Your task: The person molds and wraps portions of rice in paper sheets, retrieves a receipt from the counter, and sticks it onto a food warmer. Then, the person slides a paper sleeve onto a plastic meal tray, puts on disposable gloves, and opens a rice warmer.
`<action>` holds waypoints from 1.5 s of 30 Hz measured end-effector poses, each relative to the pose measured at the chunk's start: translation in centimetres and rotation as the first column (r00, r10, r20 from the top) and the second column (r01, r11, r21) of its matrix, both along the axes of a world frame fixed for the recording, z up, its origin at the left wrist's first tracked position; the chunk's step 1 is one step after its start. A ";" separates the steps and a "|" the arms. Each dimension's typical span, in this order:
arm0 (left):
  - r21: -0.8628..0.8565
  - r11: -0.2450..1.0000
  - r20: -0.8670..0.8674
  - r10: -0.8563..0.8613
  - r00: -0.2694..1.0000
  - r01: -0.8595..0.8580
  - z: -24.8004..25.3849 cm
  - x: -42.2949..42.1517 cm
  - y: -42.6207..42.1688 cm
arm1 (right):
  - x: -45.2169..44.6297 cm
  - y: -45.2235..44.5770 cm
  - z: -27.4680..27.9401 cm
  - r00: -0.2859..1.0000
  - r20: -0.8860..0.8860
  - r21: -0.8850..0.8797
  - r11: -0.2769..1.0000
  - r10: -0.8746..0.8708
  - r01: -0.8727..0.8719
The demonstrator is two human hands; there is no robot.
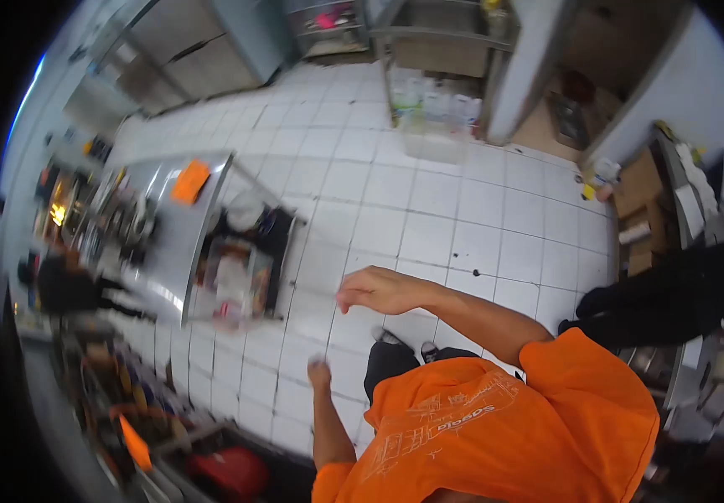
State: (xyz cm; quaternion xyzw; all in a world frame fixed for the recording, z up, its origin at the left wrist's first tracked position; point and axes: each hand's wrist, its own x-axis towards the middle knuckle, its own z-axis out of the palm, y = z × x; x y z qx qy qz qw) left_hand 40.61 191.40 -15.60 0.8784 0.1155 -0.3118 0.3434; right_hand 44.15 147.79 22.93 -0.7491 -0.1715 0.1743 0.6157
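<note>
My right hand (379, 290) hangs over the white tiled floor in front of my body. Its fingers bend loosely downward, with a gap between fingertips and palm, and nothing shows in them. Lower and further left is my left hand (319, 370), also above the floor. Blur hides its fingers, and no object stands out there. Neither hand touches anything I can see. Nearest to both is the steel table (179, 277) on the left, with an orange cloth or sheet (190, 182) on top. A clear plastic bin (240, 285) sits on its lower shelf.
A person in dark clothes (69, 285) stands beyond the table. Another person's dark-clothed legs (655, 289) are at the right. Several bottles in a clear bin (436, 138) sit under a steel stand. Cardboard boxes (638, 201) stand by a right-hand shelf. A red object (228, 471) lies at lower left.
</note>
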 end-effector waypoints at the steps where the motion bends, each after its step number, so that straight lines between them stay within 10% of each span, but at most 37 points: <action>1: 0.449 0.802 -0.113 -0.388 0.915 0.395 1.2 -1.5 -0.8 | 2.4 -1.6 2.0 0.998 0.055 0.011 0.999 -0.040 0.039; 4: 0.215 0.921 -0.504 -0.179 0.845 0.324 -1.9 1.8 -1.2 | 7.7 -7.1 10.6 0.913 0.334 0.077 0.973 -0.232 0.219; 8: 0.088 0.848 -0.515 -0.410 0.753 0.522 -2.6 17.5 -9.5 | 11.1 -12.6 18.1 0.803 0.357 0.639 0.752 -0.477 0.163; 14: 0.024 0.671 0.002 -0.741 0.672 0.741 1.4 49.2 -32.2 | 11.8 -16.0 28.7 0.792 0.461 0.681 0.732 -0.401 -0.025; 18: 0.022 0.753 0.457 -0.593 0.663 0.658 7.8 64.1 -54.3 | 10.4 -21.3 29.4 0.696 0.550 0.647 0.762 -0.461 -0.006; 22: -0.389 0.731 0.403 -0.413 0.817 0.561 14.4 62.6 -74.1 | 6.3 -28.5 28.6 0.580 0.617 0.623 0.781 -0.531 0.052; 25: -0.332 0.355 0.540 -0.688 0.485 0.874 10.9 59.2 -83.8 | 1.5 -35.4 27.9 0.465 0.665 0.616 0.782 -0.584 0.101; 29: -0.302 0.094 0.304 -0.934 0.189 0.949 4.9 49.2 -89.3 | -5.1 -44.0 27.8 0.306 0.691 0.627 0.754 -0.655 0.196; 30: -0.425 0.094 0.231 -0.950 0.208 0.900 3.2 46.7 -89.5 | -6.4 -46.1 27.8 0.272 0.692 0.636 0.743 -0.668 0.209; 33: -0.065 0.144 0.021 -0.989 0.146 0.987 4.2 40.0 -89.1 | -9.3 -52.0 27.6 0.208 0.698 0.642 0.727 -0.686 0.244; 38: -0.098 0.582 -0.503 -0.729 0.464 0.807 2.1 38.2 -88.7 | -11.8 -61.6 26.1 0.152 0.691 0.654 0.700 -0.707 0.286; 45: 0.029 0.639 -0.586 -0.612 0.531 0.768 0.6 40.3 -103.6 | -13.3 -75.6 23.1 0.039 0.679 0.666 0.637 -0.733 0.387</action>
